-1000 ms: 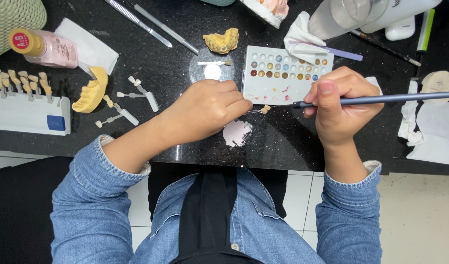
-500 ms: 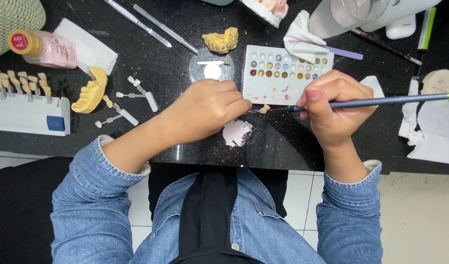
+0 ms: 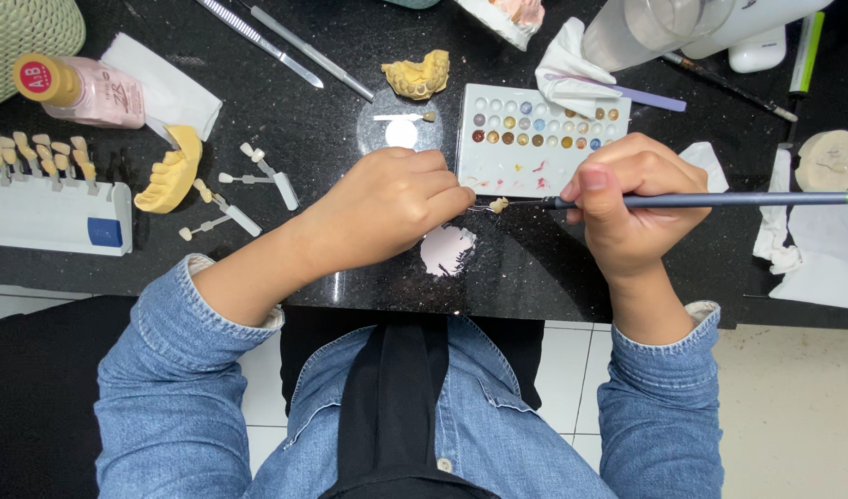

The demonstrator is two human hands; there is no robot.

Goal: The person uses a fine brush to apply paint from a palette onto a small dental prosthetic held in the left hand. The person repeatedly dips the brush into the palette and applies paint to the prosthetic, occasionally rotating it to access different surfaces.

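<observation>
The left hand (image 3: 396,208) is closed round a small tooth-shaped piece (image 3: 500,204), of which only a pale, cream tip shows past the fingertips; the right hand (image 3: 627,199) is clamped on a slim grey brush (image 3: 720,199), held like a pen, with its fine tip touching that piece; the piece hangs just above the black table (image 3: 332,129), between the two hands and just in front of the white colour palette (image 3: 539,139).

To do this step well, as I judge it, both wrists should rest on the table edge so the tip does not wander; the strokes should be short and light, with little colour on the bristles; the piece should be turned by the left fingers rather than chased by the brush; the grip on the piece should stay firm but off the painted face.

The piece itself is tiny, off-white to ivory, rounded at the visible end; how it is held, on a pin or bare, cannot be told, since the fingers hide it; its surface detail is too small to read.

Near it lie a pale pink smear (image 3: 447,249) on the table, a small round glass dish (image 3: 401,129), and yellow dental casts (image 3: 419,74).
</observation>
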